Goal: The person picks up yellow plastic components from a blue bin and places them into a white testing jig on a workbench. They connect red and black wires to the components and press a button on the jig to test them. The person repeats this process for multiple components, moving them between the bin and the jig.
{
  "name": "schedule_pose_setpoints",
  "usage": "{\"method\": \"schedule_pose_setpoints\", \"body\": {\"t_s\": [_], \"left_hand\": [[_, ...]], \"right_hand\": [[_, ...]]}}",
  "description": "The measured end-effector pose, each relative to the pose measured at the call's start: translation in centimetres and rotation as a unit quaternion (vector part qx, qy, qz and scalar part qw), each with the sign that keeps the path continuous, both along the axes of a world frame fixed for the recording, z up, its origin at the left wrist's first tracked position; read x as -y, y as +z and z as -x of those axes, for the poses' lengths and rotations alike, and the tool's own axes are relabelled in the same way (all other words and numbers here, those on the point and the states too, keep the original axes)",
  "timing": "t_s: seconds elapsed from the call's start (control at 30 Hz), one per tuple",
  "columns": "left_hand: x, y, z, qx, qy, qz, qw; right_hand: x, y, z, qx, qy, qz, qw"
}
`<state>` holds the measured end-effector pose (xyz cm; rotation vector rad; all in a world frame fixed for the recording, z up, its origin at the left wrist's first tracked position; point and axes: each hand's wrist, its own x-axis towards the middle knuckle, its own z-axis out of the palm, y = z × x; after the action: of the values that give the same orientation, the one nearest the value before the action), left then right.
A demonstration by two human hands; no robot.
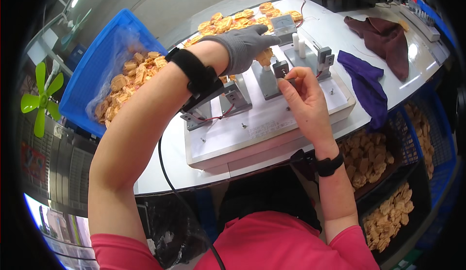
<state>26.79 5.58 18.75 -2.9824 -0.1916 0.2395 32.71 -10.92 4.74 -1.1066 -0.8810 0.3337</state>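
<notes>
My left hand, in a grey glove, reaches over a white-topped test fixture. Its fingers close over a tan plastic part set on a grey upright stand; some fingertips are hidden behind it. Bare, my right hand pinches a small dark grey clamp block on the front of the same stand, thumb against forefinger. Behind the stand is a small analog meter. Two white pegs rise from the neighbouring stand on the right.
Many tan parts lie behind the fixture, and more fill a blue crate at left. Purple cloth and brown cloth lie at right. A black cable crosses the table edge. Bins of parts stand below right.
</notes>
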Motion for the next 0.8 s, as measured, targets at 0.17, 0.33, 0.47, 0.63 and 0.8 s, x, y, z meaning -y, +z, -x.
{"method": "schedule_pose_setpoints", "body": {"t_s": [0.17,0.33,0.47,0.63,0.8], "left_hand": [[1.8,0.6,-1.3,-0.066,0.015,-0.021,0.997],[1.4,-1.5,-2.4,-0.164,0.051,-0.010,0.985],[1.0,0.8,1.6,-0.003,-0.018,0.117,0.993],[4.5,1.4,10.9,0.232,-0.063,0.061,0.969],[6.9,-2.3,22.2,0.298,0.136,0.059,0.943]], "right_hand": [[0.0,-0.2,-0.4,0.009,-0.002,0.008,1.000],[-0.3,-0.5,0.0,0.005,0.012,0.008,1.000],[-0.4,-0.2,0.4,0.018,-0.006,0.004,1.000],[-0.8,-1.5,-0.7,0.081,-0.105,-0.043,0.990],[-1.3,-1.5,0.2,0.089,-0.091,-0.048,0.991]]}}
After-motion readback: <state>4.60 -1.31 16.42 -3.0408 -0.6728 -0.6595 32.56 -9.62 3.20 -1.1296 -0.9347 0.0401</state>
